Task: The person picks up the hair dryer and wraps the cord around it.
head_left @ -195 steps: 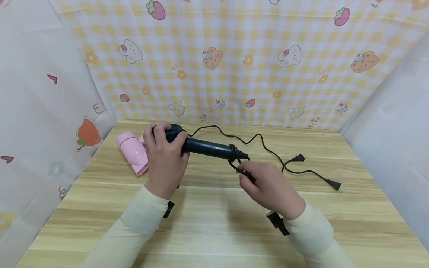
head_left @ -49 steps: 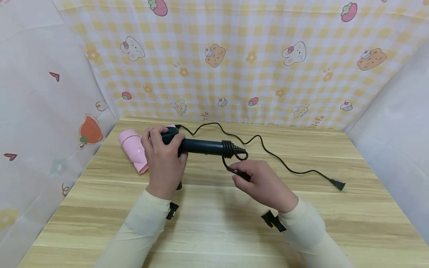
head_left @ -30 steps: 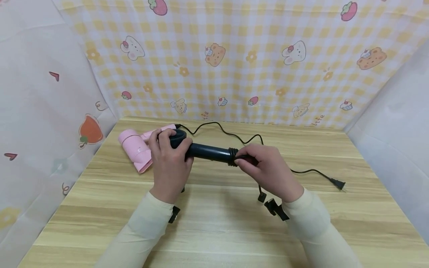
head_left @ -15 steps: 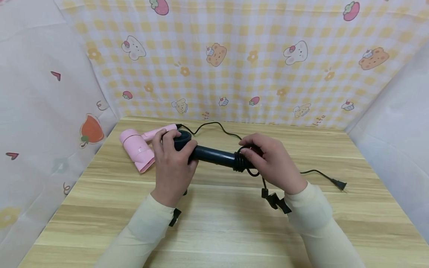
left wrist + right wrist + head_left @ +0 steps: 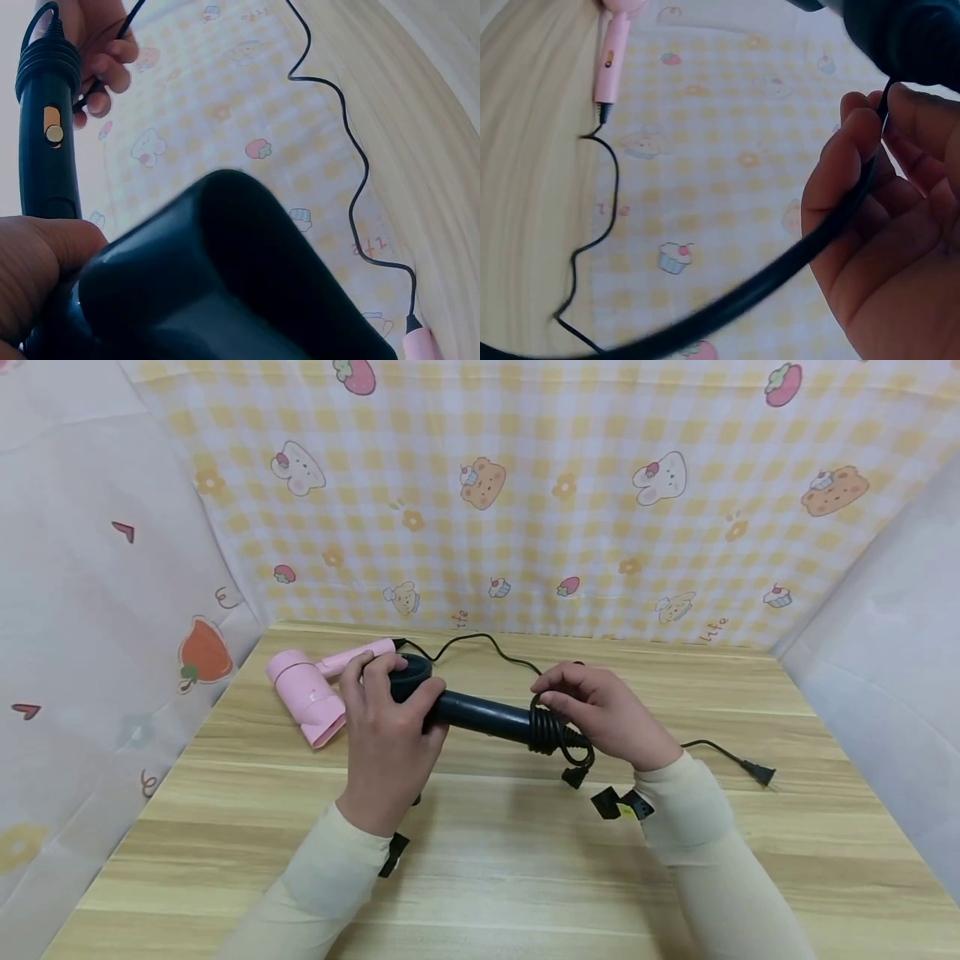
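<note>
My left hand (image 5: 386, 739) grips the head of a dark hair dryer (image 5: 483, 717), holding it above the table with its handle pointing right. Its black cord (image 5: 545, 731) is wound in several turns round the handle's end. My right hand (image 5: 611, 714) pinches the cord between thumb and fingers beside these turns. Below it hangs the cord's plug (image 5: 575, 776). The left wrist view shows the wide nozzle (image 5: 165, 277) up close and a switch (image 5: 53, 133) on the handle. In the right wrist view the pinched cord (image 5: 780, 259) runs across the palm.
On the wooden table (image 5: 480, 877), a pink hair dryer (image 5: 306, 695) lies at the back left. Its thin black cord (image 5: 487, 637) trails along the back to a plug (image 5: 759, 772) on the right. A checked cloth (image 5: 525, 510) hangs behind the table.
More cord turns now sit round the handle than several seconds ago, and the loose length is shorter. My right hand has circled the handle's end, and the plug has swung up near it.
</note>
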Demonstrator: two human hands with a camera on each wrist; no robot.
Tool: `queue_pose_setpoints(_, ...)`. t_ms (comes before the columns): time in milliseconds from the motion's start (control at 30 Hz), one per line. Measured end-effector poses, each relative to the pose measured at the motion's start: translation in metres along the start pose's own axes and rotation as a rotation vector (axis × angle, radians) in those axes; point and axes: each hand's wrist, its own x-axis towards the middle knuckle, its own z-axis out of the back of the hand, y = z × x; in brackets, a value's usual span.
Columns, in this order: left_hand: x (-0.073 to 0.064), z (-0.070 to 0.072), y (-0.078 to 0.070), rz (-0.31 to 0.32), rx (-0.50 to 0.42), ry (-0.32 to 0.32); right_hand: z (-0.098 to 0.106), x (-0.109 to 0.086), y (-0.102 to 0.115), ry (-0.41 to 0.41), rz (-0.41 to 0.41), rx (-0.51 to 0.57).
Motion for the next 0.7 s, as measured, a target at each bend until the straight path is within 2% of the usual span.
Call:
queue_pose_setpoints(200,0.002,0.002,-0.001,0.019,-0.007,-0.011,-0.009,-0.001,-0.009,0.036,0.028,0.083)
queue_pose_setpoints(300,0.004,0.002,0.000,0.028,0.000,-0.015,-0.018,-0.004,-0.013,0.026,0.064,0.052)
queue_pose_setpoints(400,0.004,0.001,0.001,0.039,0.010,-0.021,-0.027,-0.007,-0.016,-0.008,0.082,-0.027)
queue_pose_setpoints(700,0.005,-0.001,0.006,0.070,0.014,0.001,-0.041,-0.017,-0.007,-0.087,-0.064,-0.028)
